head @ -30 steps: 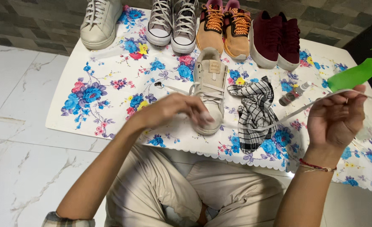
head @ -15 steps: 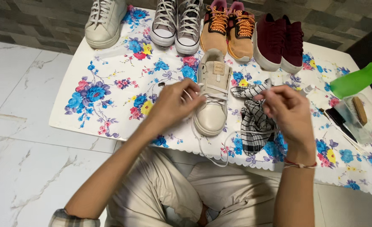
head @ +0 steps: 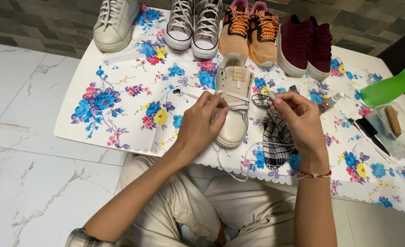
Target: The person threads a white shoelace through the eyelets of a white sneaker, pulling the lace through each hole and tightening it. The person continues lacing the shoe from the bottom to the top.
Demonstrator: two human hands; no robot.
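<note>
A beige sneaker (head: 235, 91) lies toe toward me on a white floral cloth (head: 120, 105). My left hand (head: 199, 123) rests on its laces near the toe, fingers curled around the white lace. My right hand (head: 295, 118) pinches the tip of the white lace (head: 270, 95) just right of the shoe. A loose loop of lace (head: 232, 171) hangs off the cloth's front edge. A black-and-white checked rag (head: 275, 142) lies under my right hand.
Along the back stand a white sneaker (head: 115, 23), grey high-tops (head: 194, 25), orange-laced tan shoes (head: 253, 32) and maroon shoes (head: 305, 43). A green spray bottle (head: 390, 87), a wooden brush (head: 392, 121) in a clear tray and a small bottle (head: 330, 100) lie right. Marble floor surrounds.
My right hand came down from the far right, where it pulled the lace out long, to beside the shoe. My left hand stayed on the laces. The view shifted slightly.
</note>
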